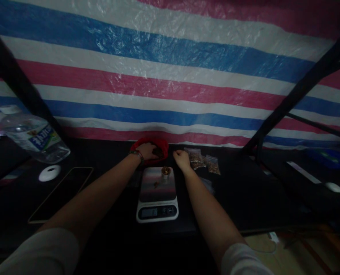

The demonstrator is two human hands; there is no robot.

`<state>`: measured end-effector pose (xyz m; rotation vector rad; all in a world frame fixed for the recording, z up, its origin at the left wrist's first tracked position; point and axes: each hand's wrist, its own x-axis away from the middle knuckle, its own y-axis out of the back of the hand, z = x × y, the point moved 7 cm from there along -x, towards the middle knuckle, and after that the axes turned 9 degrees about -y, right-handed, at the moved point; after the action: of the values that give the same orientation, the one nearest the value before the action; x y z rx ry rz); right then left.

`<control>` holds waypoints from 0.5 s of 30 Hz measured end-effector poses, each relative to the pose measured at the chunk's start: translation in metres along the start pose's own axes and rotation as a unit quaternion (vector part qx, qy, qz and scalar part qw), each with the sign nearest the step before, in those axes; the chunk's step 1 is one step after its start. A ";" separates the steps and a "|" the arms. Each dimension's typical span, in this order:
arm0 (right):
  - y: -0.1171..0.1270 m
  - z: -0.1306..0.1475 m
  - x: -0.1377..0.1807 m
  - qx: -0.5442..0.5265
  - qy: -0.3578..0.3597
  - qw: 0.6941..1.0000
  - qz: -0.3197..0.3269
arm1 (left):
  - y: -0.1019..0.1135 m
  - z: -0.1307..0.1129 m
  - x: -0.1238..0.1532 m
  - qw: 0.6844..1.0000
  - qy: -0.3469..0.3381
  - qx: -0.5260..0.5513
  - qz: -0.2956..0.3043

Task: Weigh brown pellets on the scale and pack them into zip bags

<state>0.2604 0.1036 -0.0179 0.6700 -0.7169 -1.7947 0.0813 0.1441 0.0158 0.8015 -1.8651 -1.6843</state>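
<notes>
Left hand (147,151): laid on the red pouch (161,146) behind the scale, fingers curled down into its folds. Whether anything is pinched cannot be told.
Right hand (181,157): curled closed into a loose fist, set on the table (244,191) between the pouch and the nearer sachet. No contents are seen in it.
Digital scale (157,191): placed centrally on the table, just in front of both hands. Its display (149,212) is lit, but the reading is too small to be made out.
Small metal cup (166,172): stood upright at the far edge of the platform, right of centre.
Loose bits (156,185): a few brown pieces are seen on the platform beside the cup.
Clear sachets (196,158): two are laid just right of the right hand, filled with brownish grains.
Surroundings: water bottle (33,135), white round object (49,173) and phone (62,193) at left, striped tarp (170,76) behind.
Handling note (judgement): a truer reading is expected if the cup is centred, the stray bits are cleared off the platform, and wrists and pouch are kept off the scale.
</notes>
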 end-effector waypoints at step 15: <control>-0.008 0.008 -0.005 0.026 0.027 0.999 -0.002 | -0.008 -0.008 -0.020 0.999 -0.040 0.034 0.002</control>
<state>0.2514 0.1122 -0.0179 0.7534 -0.7286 -1.7592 0.1013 0.1522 0.0093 0.7673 -1.9870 -1.6810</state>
